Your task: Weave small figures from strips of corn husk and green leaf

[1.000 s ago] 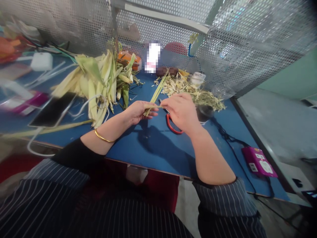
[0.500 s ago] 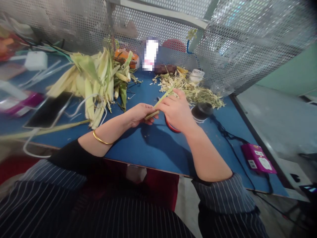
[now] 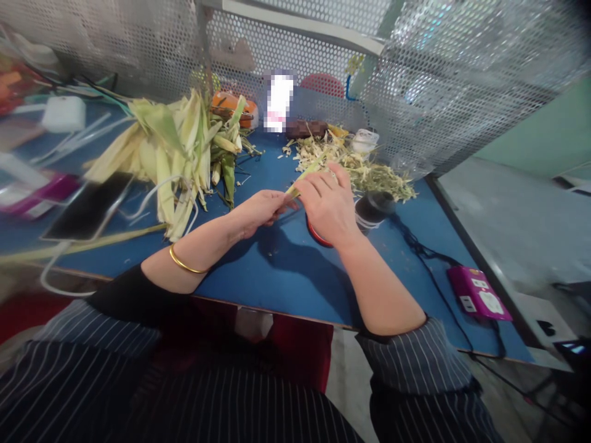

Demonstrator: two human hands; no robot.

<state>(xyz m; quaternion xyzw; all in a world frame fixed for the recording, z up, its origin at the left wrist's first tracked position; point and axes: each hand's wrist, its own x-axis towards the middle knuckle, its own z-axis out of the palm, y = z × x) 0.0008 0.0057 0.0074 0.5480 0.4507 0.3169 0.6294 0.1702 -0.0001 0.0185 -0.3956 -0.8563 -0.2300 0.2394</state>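
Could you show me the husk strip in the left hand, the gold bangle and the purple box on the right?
Husk strip (image 3: 304, 176), head view: its exposed upper length.
Gold bangle (image 3: 183, 266), head view: its curved band.
Purple box (image 3: 478, 293), head view: its labelled face.

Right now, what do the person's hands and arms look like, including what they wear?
Left hand and right hand are gloveless. A thin gold bangle rings the left forearm. Left sleeve and right sleeve are dark with pale stripes, greyer toward the forearms, ending in black cloth.
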